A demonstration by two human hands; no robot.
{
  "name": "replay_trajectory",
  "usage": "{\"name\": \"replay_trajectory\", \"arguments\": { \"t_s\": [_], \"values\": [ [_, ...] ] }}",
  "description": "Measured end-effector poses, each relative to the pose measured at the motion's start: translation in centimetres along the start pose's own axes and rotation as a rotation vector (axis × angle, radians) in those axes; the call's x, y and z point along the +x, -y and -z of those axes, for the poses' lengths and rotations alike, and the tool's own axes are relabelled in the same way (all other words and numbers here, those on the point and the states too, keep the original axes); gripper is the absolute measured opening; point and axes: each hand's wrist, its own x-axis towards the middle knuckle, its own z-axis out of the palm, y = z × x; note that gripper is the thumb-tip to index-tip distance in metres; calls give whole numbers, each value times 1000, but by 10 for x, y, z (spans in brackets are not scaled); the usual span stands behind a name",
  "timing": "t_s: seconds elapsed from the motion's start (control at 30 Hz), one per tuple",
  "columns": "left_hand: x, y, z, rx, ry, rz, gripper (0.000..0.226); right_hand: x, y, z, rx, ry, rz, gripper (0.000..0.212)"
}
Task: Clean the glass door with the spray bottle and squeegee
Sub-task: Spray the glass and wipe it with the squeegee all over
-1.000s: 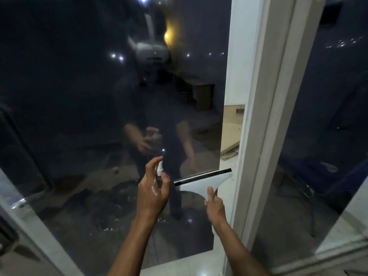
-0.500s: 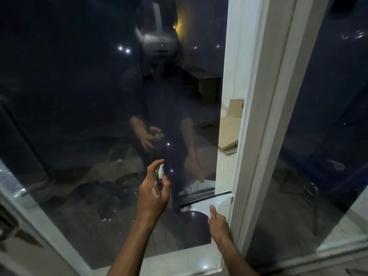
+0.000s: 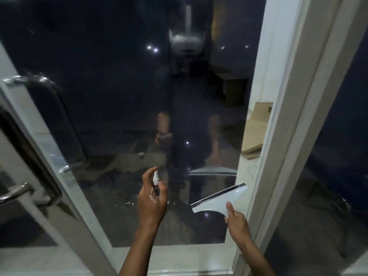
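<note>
The dark glass door [image 3: 123,100] fills the view and mirrors my body. My left hand [image 3: 152,202] grips a small spray bottle [image 3: 156,183] with a white nozzle, forefinger arched over the top, nozzle toward the lower glass. My right hand [image 3: 237,221] holds the handle of a white squeegee [image 3: 218,200], thumb up along it. Its black rubber blade slants up to the right, close to the lower right part of the pane, beside the white frame. I cannot tell whether the blade touches the glass.
The white door frame post [image 3: 286,124] stands right of the pane, with another dark pane [image 3: 338,136] beyond it. A chrome pull handle [image 3: 25,80] and a lever handle [image 3: 14,193] sit at the left. The bottom rail [image 3: 179,259] runs under my arms.
The squeegee has come down the pane with my right hand, from mid-height to the lower right part. My view has tilted down and left, bringing the door handles into sight. The left hand kept hold of the bottle.
</note>
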Motion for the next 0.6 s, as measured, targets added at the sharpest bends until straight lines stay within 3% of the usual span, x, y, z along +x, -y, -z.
{"name": "replay_trajectory", "arguments": {
  "t_s": [0.23,0.47,0.6],
  "values": [
    [4,41,40,79,-106,111,31,-26,-26,-34,-107,30,-51,66],
    [19,84,91,43,23,50,35,-66,-14,-96,-100,53,-74,65],
    [28,102,112,-24,57,-13,38,-88,2,-135,-306,82,61,71]
  ]
}}
